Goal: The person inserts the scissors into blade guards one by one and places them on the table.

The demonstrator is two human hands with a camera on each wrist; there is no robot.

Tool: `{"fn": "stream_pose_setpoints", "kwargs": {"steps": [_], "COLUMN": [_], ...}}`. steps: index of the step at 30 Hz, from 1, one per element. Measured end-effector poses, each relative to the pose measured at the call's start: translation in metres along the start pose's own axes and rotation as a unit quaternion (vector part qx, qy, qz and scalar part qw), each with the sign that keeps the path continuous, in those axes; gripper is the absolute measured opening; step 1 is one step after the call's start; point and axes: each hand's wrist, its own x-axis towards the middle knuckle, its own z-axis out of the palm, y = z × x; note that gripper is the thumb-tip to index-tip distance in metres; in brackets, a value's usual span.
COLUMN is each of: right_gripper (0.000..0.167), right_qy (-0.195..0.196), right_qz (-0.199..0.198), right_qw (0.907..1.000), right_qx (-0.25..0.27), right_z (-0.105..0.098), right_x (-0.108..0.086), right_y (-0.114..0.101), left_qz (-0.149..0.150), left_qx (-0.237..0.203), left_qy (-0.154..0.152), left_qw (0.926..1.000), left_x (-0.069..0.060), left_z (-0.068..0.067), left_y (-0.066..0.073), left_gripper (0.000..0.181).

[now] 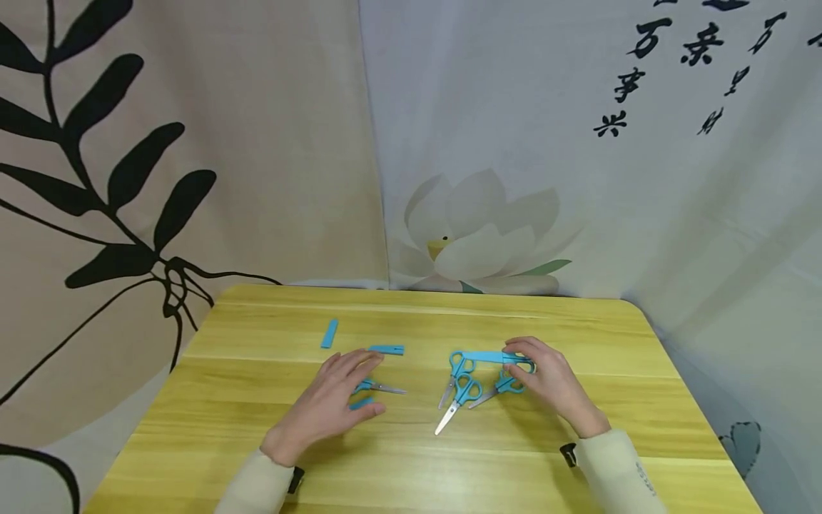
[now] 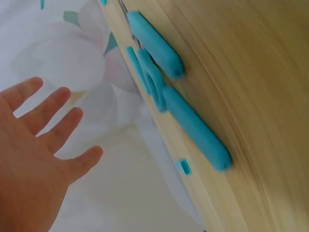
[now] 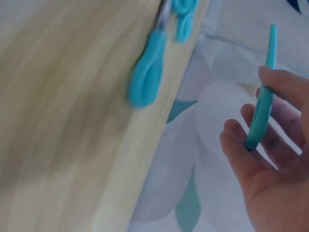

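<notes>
My right hand (image 1: 546,375) holds a pair of blue-handled scissors (image 3: 263,106) by the handles. A blue sheath (image 1: 484,356) covers their blades and points left; in the right wrist view they are seen edge-on, raised off the table. Below them lie three bare-bladed scissors with blue handles: one (image 1: 461,365) at the left, one (image 1: 467,390) in front and one (image 1: 509,384) at the right. My left hand (image 1: 330,400), fingers spread, holds nothing and hovers beside another pair of scissors (image 1: 379,387), whose handles it partly hides in the head view.
Loose blue sheaths lie on the wooden table (image 1: 411,478): one (image 1: 330,333) at the back left, one (image 1: 387,350) beyond my left hand, and a partly hidden blue piece (image 1: 362,403) by its thumb. A printed cloth (image 1: 295,143) hangs behind the table's far edge.
</notes>
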Motion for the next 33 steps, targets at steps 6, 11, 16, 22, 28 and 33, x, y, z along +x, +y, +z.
{"fn": "stream_pose_setpoints", "kwargs": {"steps": [6, 11, 16, 22, 28, 33], "right_gripper": [0.024, 0.022, 0.023, 0.020, 0.015, 0.015], "right_qy": [0.000, -0.019, -0.043, -0.060, -0.077, -0.082], "right_qz": [0.029, 0.065, 0.097, 0.108, 0.110, 0.107], "right_qw": [0.9996, 0.9976, 0.9939, 0.9918, 0.9902, 0.9902], "right_qx": [-0.006, -0.014, -0.030, -0.033, -0.037, -0.036], "right_z": [-0.006, -0.009, -0.012, -0.013, -0.015, -0.017], "right_x": [-0.002, -0.004, -0.004, -0.002, -0.002, -0.001], "right_y": [0.028, 0.048, 0.065, 0.081, 0.092, 0.097], "left_qz": [-0.024, -0.047, -0.057, -0.098, -0.106, -0.112], "left_qx": [0.013, 0.042, 0.069, 0.089, 0.116, 0.125], "left_qy": [-0.003, 0.003, 0.009, 0.000, 0.006, -0.004], "left_qw": [0.9996, 0.9980, 0.9959, 0.9912, 0.9875, 0.9859], "left_x": [-0.012, -0.023, -0.034, -0.044, -0.045, -0.045], "left_z": [-0.006, -0.010, -0.014, -0.018, -0.023, -0.029], "left_y": [-0.011, -0.021, -0.032, -0.041, -0.048, -0.055], "left_gripper": [0.081, 0.085, 0.085, 0.093, 0.093, 0.092]}}
